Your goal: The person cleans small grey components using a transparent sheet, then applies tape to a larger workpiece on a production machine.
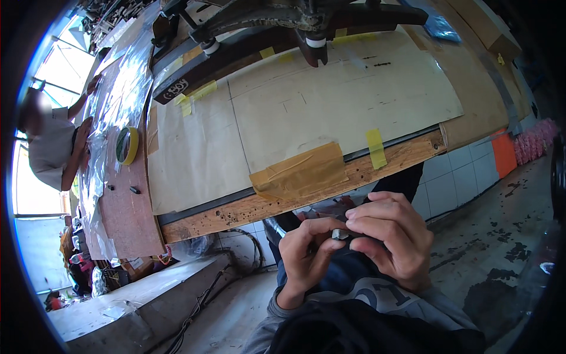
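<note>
In front of my body, beyond the wooden table edge, my left hand (303, 253) pinches a small grey metal-looking piece (339, 234) between thumb and forefinger. Its exact kind is too small to tell. Close against it is my right hand (395, 239), with curled fingers and its thumb at the piece's darker right end. Both hands appear to grip the same piece, though the fingers hide part of it. Above them lies a cream paper sheet (330, 100) with pencil lines, and brown tape (300, 171) covers part of its front edge.
A heavy dark metal frame (259, 26) spans the table's far side. To the left are a yellow tape roll (135, 146), a small black piece (134, 190) and clear plastic sheeting (121, 76). Another person (53, 141) leans at the left edge. Cables (203, 304) run along the floor ledge.
</note>
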`<state>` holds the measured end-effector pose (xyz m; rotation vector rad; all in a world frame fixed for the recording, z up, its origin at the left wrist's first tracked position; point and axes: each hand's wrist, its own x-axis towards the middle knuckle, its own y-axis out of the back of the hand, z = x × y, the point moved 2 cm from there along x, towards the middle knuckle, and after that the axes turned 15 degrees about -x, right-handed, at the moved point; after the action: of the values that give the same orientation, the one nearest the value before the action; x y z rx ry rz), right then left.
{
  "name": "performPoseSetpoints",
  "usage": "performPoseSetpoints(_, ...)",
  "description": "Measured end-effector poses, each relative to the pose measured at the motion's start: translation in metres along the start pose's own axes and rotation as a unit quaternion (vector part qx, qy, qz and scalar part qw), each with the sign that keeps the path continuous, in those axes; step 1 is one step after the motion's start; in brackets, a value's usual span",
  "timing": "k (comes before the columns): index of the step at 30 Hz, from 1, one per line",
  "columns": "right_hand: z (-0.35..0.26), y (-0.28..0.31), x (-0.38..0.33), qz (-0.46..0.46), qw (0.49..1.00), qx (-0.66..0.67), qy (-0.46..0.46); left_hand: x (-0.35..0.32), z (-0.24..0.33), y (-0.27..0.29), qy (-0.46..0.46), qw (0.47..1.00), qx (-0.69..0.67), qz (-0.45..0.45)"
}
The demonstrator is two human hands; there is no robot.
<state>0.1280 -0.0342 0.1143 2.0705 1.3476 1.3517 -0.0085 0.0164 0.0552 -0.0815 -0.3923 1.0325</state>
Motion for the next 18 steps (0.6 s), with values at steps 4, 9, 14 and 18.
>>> performPoseSetpoints(4,0.003,0.003,-0.001,0.003,1.000,-0.020,0.019,0.006,0.004,-0.003,-0.040,0.997,0.056,-0.027)
performPoseSetpoints(9,-0.001,0.002,-0.003,0.003,0.994,-0.107,0.024,0.010,0.010,-0.004,-0.075,0.987,0.127,-0.058)
performPoseSetpoints(14,0.000,-0.010,-0.008,0.030,0.996,-0.084,-0.009,0.009,0.011,-0.006,-0.068,0.977,0.181,-0.092)
performPoseSetpoints(18,0.018,0.002,-0.014,0.111,0.970,-0.093,-0.195,0.007,0.011,-0.011,-0.076,0.974,0.146,-0.156)
